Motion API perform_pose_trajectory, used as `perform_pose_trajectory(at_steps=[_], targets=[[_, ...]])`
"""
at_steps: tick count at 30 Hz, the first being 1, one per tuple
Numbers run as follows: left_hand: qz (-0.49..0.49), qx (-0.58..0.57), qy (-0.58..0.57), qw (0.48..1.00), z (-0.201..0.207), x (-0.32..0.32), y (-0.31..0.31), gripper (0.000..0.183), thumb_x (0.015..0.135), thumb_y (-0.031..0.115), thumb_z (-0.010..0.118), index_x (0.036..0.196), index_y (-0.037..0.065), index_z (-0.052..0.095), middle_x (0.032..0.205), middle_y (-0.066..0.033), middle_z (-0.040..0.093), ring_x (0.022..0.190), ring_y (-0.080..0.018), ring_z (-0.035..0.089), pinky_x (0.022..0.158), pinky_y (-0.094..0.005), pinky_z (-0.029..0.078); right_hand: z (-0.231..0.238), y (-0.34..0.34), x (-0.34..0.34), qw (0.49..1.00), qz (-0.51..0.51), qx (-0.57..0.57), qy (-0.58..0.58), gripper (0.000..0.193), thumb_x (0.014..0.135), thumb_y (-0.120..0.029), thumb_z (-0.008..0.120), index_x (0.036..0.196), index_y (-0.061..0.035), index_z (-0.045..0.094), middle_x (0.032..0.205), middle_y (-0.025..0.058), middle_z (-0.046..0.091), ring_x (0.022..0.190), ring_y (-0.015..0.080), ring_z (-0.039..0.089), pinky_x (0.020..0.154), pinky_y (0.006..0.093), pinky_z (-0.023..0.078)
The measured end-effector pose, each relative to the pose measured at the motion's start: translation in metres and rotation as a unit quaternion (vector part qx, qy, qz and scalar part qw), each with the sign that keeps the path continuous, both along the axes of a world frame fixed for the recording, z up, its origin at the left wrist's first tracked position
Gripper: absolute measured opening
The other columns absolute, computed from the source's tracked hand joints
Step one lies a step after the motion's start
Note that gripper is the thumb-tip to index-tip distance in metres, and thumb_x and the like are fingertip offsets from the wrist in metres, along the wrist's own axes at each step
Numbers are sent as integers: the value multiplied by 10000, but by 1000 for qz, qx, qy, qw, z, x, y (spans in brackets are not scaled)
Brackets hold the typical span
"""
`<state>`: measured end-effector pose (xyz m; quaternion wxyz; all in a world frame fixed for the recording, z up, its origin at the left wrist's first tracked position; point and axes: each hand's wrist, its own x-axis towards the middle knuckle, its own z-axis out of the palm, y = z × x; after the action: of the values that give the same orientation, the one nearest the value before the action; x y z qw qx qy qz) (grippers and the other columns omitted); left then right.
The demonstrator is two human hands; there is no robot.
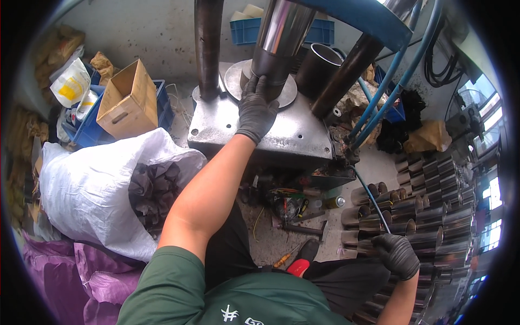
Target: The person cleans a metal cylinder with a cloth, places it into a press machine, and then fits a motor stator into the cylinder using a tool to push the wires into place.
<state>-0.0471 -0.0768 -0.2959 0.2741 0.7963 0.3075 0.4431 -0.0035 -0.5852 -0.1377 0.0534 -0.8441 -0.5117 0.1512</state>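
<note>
My left hand (257, 111), in a dark glove, reaches to the press; its fingers lie stretched against the near side of a dark metal sleeve (272, 66), the thumb spread apart. That sleeve stands on a round metal plate (236, 81), under the shiny cylindrical ram (284, 27). The far side of the sleeve is hidden. At the lower right, my gloved right hand (398, 255) is closed around the end of a thin lever (371, 198) that slants up to the press base (309, 132).
Rows of shiny metal tubes (422, 208) cover the floor at right. A dark open tube (319, 67) stands behind the plate. A white sack (89, 189) of dark scraps and a cardboard box (127, 105) sit at left. Blue hoses (387, 100) hang right; a screwdriver (283, 260) lies below.
</note>
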Motion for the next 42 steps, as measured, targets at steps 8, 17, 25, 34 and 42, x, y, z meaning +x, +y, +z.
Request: perform_pose_trajectory(at_steps=[8, 17, 25, 34, 42], targets=[[16, 28, 2, 999, -2, 3, -1, 870, 796, 159, 825, 1568, 75, 434, 1605, -177, 425, 1438, -393, 458, 1211, -451, 404, 2, -4, 5, 998, -45, -6, 47, 262, 888, -53, 639, 1127, 1, 732, 961, 210, 750, 880, 393, 738, 777, 446, 586], [7, 19, -4, 1000, -3, 3, 2, 853, 804, 163, 810, 1564, 63, 436, 1606, -191, 417, 1452, -411, 429, 1226, -471, 376, 2, -1, 5, 993, -84, 32, 75, 258, 907, -42, 622, 1134, 29, 724, 915, 205, 738, 801, 328, 727, 753, 403, 576], [17, 27, -5, 999, -3, 2, 1, 877, 792, 138, 829, 1574, 95, 435, 1600, -181, 431, 1437, -399, 462, 1213, -456, 403, 6, 3, 6, 993, -91, 22, 70, 258, 909, -49, 637, 1139, 26, 727, 933, 200, 744, 835, 338, 729, 768, 408, 577], [-3, 12, -8, 1000, -2, 1, 2, 829, 810, 169, 796, 1550, 39, 445, 1617, -208, 397, 1465, -417, 402, 1239, -484, 351, 13, 8, 0, 974, -180, 54, 124, 295, 891, -12, 635, 1168, 21, 731, 964, 218, 753, 858, 349, 749, 795, 416, 590], [13, 23, -6, 1000, -1, 1, 1, 857, 796, 147, 829, 1560, 75, 446, 1589, -187, 442, 1427, -402, 468, 1214, -461, 398, 4, 0, 8, 987, -115, 34, 104, 282, 880, -24, 615, 1134, 32, 725, 949, 224, 751, 836, 366, 747, 764, 427, 594]])
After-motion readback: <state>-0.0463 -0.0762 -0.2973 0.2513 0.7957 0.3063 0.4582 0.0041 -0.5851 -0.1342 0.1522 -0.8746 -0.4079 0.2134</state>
